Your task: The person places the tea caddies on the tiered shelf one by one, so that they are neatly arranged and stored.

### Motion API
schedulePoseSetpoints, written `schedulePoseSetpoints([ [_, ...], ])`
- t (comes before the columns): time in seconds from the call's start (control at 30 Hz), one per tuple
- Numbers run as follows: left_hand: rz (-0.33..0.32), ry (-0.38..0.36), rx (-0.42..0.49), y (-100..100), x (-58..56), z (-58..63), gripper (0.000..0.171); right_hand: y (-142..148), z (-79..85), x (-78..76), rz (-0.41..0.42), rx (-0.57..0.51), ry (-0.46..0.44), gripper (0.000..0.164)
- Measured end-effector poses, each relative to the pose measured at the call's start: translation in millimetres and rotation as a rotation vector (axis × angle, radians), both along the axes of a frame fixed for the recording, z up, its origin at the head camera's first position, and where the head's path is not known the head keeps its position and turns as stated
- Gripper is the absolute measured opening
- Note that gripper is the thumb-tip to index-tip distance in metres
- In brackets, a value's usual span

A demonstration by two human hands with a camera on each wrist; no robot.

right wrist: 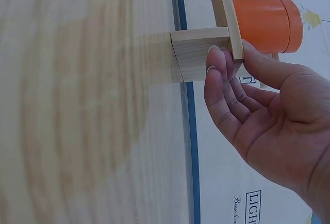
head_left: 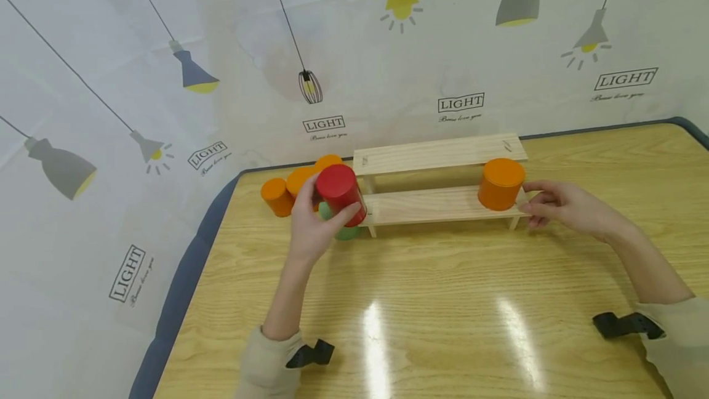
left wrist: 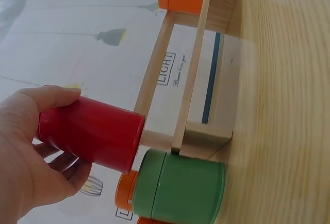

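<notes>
A red canister point(head_left: 338, 185) is gripped by my left hand point(head_left: 312, 233), thumb on one side and fingers round the other. In the left wrist view the red canister point(left wrist: 93, 134) is held clear of the green canister point(left wrist: 191, 188) below it. My right hand point(head_left: 570, 207) pinches the right end of the lower board of a two-tier wooden shelf point(head_left: 426, 204). In the right wrist view the right hand's thumb lies on top of the board, with curled fingers beneath. Close to that thumb, an orange canister point(head_left: 500, 185) stands upright on the lower board.
Left of the shelf stand several orange canisters point(head_left: 277, 197), partly hidden behind my left hand. The shelf's upper board point(head_left: 440, 154) runs along the back of the wooden table point(head_left: 432, 300). A white printed cloth point(head_left: 382, 72) hangs behind the table's dark edge.
</notes>
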State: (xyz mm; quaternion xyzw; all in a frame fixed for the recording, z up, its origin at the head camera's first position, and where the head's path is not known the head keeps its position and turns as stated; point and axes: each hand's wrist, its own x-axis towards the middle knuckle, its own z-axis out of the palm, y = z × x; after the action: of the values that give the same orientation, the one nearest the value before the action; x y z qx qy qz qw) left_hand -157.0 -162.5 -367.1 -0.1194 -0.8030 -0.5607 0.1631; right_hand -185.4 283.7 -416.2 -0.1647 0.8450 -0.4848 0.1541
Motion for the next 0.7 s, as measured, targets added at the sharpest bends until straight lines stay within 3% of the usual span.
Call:
schedulePoseSetpoints([
  [0.7, -0.128, 0.008, -0.022, 72, -13.9, -2.8, 0.065, -1, 1.1, 0.0, -0.008, -0.010, -0.028, 0.056],
])
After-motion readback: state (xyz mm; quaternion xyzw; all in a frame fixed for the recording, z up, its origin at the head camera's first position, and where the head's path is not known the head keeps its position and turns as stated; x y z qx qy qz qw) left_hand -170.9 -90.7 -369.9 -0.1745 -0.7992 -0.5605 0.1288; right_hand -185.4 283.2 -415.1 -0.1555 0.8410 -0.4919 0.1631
